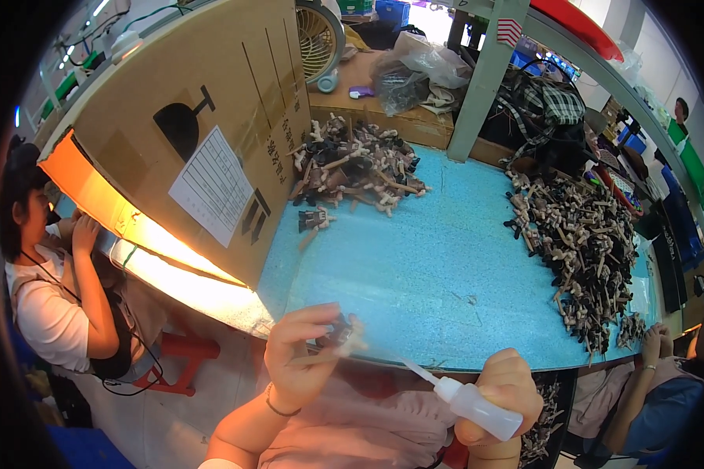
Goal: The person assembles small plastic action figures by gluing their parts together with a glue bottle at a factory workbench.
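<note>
In my left hand (pixel 291 361), closed fingers pinch a small doll figure (pixel 341 336) with dark and pale beige parts, slightly blurred. A thin wooden stick-like piece (pixel 313 359) sticks out beside it. My right hand (pixel 510 397) is wrapped round a white squeeze bottle (pixel 468 402), tilted so that its narrow nozzle (pixel 419 370) points up and left toward the figure, apart from it. Both hands are at the near edge of the blue tabletop (pixel 414 266). One loose figure (pixel 314 220) lies near the box, in front of a heap of similar figures (pixel 360 164).
A larger heap of figures (pixel 579 250) covers the table's right side. A tall cardboard box (pixel 211 133) walls off the left. Behind stand a fan (pixel 317 39), plastic bags (pixel 422 70) and a metal post (pixel 489 78). Other people sit at left (pixel 62 313) and right (pixel 649 399).
</note>
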Demonstrator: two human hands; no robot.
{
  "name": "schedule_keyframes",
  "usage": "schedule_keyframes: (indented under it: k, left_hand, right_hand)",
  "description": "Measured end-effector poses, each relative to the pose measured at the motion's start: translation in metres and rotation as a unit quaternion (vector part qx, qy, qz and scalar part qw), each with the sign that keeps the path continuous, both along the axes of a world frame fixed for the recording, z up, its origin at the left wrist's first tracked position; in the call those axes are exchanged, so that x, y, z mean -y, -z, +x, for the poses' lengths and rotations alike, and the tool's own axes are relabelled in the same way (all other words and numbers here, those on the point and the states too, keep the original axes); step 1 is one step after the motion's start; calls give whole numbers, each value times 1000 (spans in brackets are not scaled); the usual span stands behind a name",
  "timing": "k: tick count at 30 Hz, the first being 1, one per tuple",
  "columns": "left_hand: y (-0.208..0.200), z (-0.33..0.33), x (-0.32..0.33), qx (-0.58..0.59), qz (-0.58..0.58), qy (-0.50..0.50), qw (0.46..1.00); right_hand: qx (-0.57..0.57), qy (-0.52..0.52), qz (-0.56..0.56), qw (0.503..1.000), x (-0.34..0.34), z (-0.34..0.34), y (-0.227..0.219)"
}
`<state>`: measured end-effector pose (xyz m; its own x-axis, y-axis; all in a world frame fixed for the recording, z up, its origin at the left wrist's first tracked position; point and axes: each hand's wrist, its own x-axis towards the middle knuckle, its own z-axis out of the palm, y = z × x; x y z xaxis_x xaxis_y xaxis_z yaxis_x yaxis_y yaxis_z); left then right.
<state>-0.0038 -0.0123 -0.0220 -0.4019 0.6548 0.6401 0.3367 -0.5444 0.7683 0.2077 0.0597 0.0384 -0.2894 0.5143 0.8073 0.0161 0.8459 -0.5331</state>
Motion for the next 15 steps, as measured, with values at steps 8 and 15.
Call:
schedule_keyframes:
  k: [8,15]
  left_hand:
    - [0,-2,3,13,0,7,1000]
    - [0,-4,4,0,-3,2,1000]
  right_hand:
    - [1,-40,-3,999,-6,-4,-10]
    - [38,-54,32,997,-8,-6,-12]
